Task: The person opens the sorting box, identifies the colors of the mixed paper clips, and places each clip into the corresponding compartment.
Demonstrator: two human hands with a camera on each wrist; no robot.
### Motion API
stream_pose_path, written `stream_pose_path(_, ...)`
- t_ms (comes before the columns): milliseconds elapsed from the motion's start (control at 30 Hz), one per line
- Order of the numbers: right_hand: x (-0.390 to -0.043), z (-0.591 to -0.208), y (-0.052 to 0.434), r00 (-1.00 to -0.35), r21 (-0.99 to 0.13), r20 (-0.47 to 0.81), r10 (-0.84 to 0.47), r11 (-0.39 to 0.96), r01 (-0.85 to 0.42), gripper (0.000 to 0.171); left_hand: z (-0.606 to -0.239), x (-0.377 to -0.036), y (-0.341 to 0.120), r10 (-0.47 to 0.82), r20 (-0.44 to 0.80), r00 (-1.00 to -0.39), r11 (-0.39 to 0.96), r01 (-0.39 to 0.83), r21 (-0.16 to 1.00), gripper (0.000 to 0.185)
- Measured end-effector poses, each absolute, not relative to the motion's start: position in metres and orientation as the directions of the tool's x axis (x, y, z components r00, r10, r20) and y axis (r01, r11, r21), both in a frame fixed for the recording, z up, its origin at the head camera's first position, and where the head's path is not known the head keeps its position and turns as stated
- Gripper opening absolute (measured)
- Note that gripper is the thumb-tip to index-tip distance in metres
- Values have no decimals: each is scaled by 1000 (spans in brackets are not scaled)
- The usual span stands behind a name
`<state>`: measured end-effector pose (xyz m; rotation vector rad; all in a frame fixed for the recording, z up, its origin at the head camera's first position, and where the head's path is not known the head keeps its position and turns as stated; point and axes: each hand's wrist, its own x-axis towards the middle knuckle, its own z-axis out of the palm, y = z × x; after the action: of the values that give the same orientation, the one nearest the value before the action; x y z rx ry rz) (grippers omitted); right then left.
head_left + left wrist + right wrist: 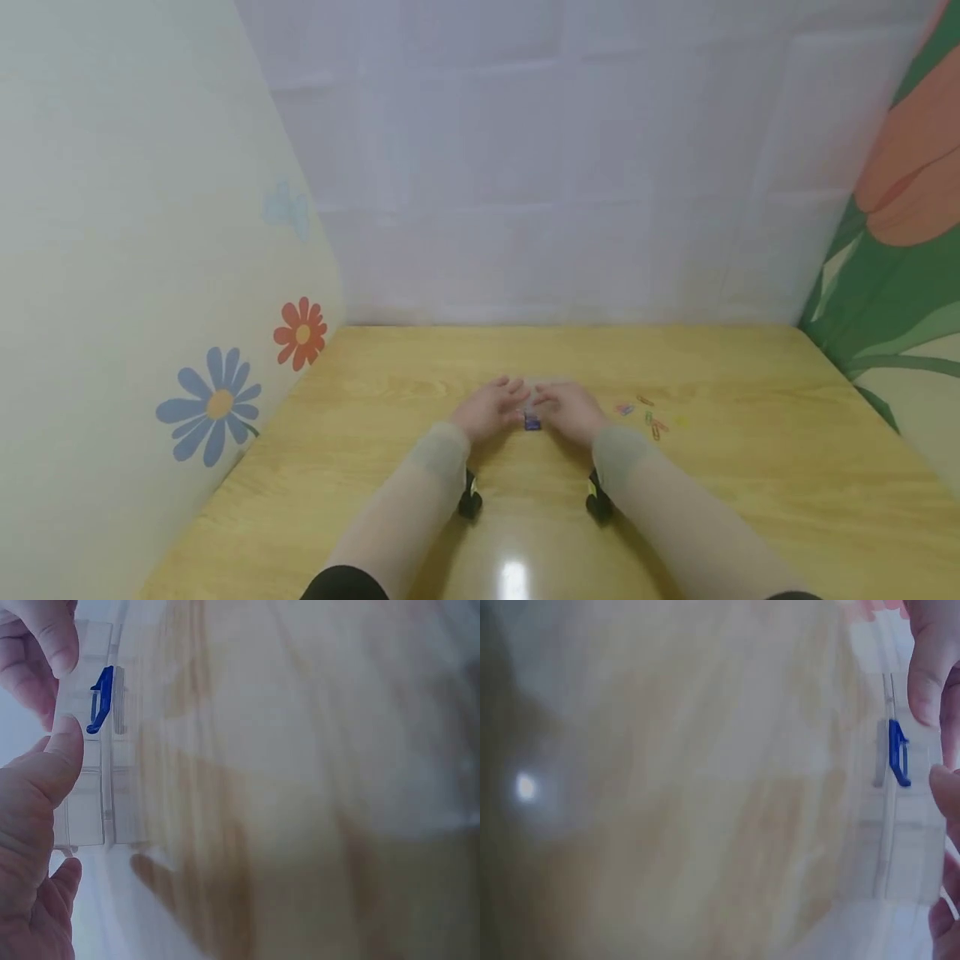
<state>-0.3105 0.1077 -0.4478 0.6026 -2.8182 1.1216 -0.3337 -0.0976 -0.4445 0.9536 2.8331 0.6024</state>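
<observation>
While both hands meet near the middle of the desk [390, 375], a small clear plastic box [90, 787] sits between their fingertips; it is rectangular, see-through, with thin walls and divider lines marking several compartments, exact count hard to tell. One blue paper clip [101, 699], bent-wire loop shape, shows inside the box near one end. Left hand [489, 410]: thumb and a finger pinch the box edge on either side of the clip, a narrow grip holding the box. Right hand [570, 411]: fingertips curl onto the opposite side of the box, also a narrow grip on it, seen close in the right wrist view. Right of the box, near the right hand, loose paper clips [651, 415] lie scattered flat on the desk, roughly five or six, in pink, orange, green and yellow, too small to count surely. Desk top is glossy light wood grain with a glare spot. Left of the box, a pale wall panel carries two flower stickers [217, 404], one blue, one red.
</observation>
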Motion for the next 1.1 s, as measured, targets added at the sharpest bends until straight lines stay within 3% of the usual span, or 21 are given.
stream_pose_path(133, -313, -449, 112, -907, -571, 194, -374, 709, -415, 37, -444, -333, -98, 609, 45, -792, 729, 581, 360, 51)
stream_pose_path(300, -314, -447, 119, -915, -461, 102, -391, 796, -392, 43, -446, -332, -98, 605, 53, -795, 728, 579, 367, 50)
stream_pose_path(600, -315, -437, 123, -933, -511, 3, -361, 801, -312, 45, -448, -335, -103, 529, 19, -848, 746, 476, 466, 49)
stream_pose_path(1100, -319, -433, 123, -913, -442, 7, -409, 817, -370, 43, -451, -339, -111, 596, 71, -800, 685, 553, 475, 60)
